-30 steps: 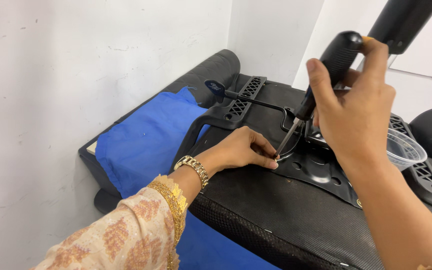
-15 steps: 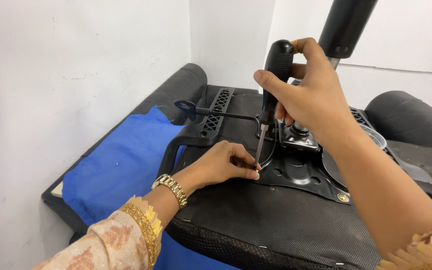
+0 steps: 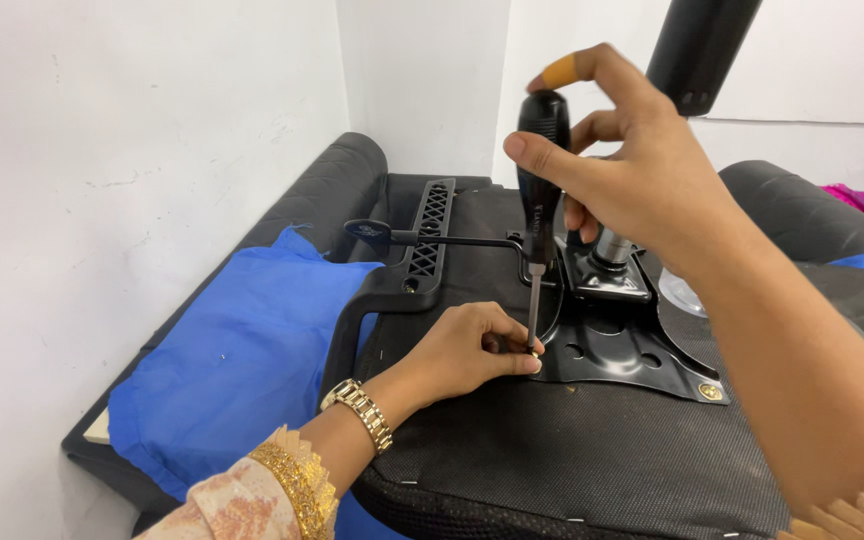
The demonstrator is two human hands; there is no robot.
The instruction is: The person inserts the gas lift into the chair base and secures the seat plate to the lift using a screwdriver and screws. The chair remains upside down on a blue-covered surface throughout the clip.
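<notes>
Since earlier frame, screwdriver swung from tilted to near upright; view shifted, left hand stayed at plate edge. Right hand wrapped black handle from above, fingers closed round it. Shaft ran straight down, long axis near vertical, tip at front-left corner of black metal plate on upturned chair seat. Left hand fingertips pinched shut just beside tip, apparently steadying small screw, too small to tell. Left hand nearer tip; right hand directly above. Blue cloth lay left.
</notes>
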